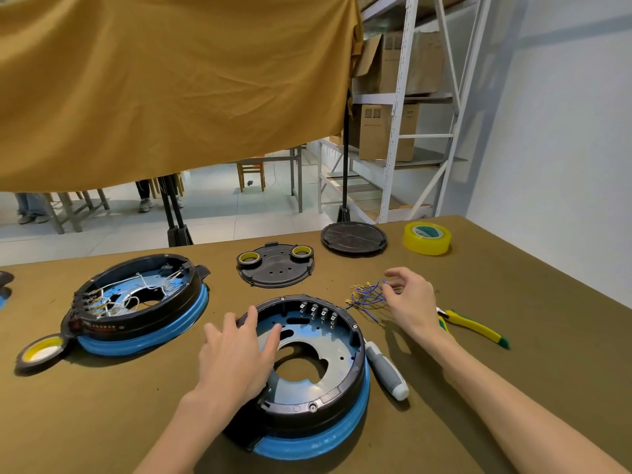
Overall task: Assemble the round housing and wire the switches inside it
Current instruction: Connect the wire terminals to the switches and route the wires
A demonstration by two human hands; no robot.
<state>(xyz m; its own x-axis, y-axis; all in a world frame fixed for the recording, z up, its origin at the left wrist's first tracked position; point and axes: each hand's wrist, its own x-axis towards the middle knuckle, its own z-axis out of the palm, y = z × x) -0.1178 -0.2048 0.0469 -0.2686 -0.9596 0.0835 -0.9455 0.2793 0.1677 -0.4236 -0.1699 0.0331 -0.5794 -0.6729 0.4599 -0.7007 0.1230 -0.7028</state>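
A workshop or small assembly room. A workbench (513,285) covered in olive cloth holds tape rolls (426,238), pliers (475,326) and a screwdriver (388,371). Behind it, white metal shelving (398,131) carries cardboard boxes (386,131).

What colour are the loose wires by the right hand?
Blue, with brass-coloured terminals: the loose wires show best in the head view.

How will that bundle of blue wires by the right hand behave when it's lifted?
The blue wires look thin and loosely tangled, so they will probably flop and drag each other along. Their brass terminals may snag. The right hand reaches them with curled fingers; whether it already pinches one is unclear.
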